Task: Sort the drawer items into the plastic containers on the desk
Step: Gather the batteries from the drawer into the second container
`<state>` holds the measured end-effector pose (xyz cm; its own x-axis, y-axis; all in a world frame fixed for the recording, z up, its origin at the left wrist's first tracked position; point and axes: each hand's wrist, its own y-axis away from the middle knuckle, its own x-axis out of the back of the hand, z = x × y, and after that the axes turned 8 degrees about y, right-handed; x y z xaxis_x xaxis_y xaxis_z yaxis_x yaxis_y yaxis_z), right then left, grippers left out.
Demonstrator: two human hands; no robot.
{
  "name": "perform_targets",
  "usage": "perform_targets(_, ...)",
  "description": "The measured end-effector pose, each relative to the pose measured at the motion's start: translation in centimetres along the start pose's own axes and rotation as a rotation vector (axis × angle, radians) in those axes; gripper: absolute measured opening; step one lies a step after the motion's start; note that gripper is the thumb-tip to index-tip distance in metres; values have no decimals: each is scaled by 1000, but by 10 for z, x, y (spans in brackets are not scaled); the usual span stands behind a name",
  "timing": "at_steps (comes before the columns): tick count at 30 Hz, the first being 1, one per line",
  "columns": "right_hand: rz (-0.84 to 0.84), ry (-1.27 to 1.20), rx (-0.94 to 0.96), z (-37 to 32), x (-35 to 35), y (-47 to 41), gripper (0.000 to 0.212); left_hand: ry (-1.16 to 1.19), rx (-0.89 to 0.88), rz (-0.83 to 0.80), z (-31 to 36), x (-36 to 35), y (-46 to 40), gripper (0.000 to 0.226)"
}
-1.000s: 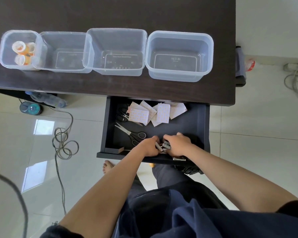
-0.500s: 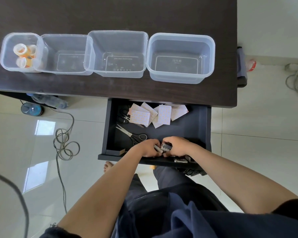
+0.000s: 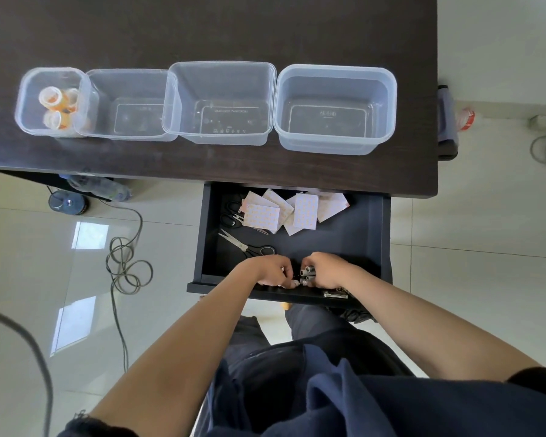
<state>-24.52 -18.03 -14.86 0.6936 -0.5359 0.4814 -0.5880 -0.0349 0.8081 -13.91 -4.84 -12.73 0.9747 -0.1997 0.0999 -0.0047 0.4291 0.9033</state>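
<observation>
— While both hands worked at the front of the open drawer [image 3: 371,234], what did each grip hold?

— The right hand [image 3: 327,272] had its fingers curled round a bundle of small grey cylinders [image 3: 308,273], their round ends facing the left hand [image 3: 270,271], long axes running crosswise between the two grips. The left hand's fingers were curled over small pieces just beside that bundle; I couldn't tell exactly what.

— And beyond the grips?

— Scissors [image 3: 245,246] lay just past the left grip, blades pointing away to the left. Patterned cards [image 3: 289,211] sat farther back. Four plastic containers [image 3: 334,108] stood in a row on the desk [image 3: 202,26], well beyond.
</observation>
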Motion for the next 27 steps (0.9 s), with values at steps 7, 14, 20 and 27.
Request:
perform_targets(7,-122,-67,-57,1,12,4,33,58,-66,132,-4,1,12,15)
perform_targets(14,-127,-52,-81,-1,11,8,37,49,-118,185,-10,3,18,16)
perform_targets(20,40,-284,-89,6,9,14,9,141,-146,309,-16,6,29,19)
perform_targets(27,283,-580,-70,-3,40,34,11,298,-246,480,-15,24,51,17)
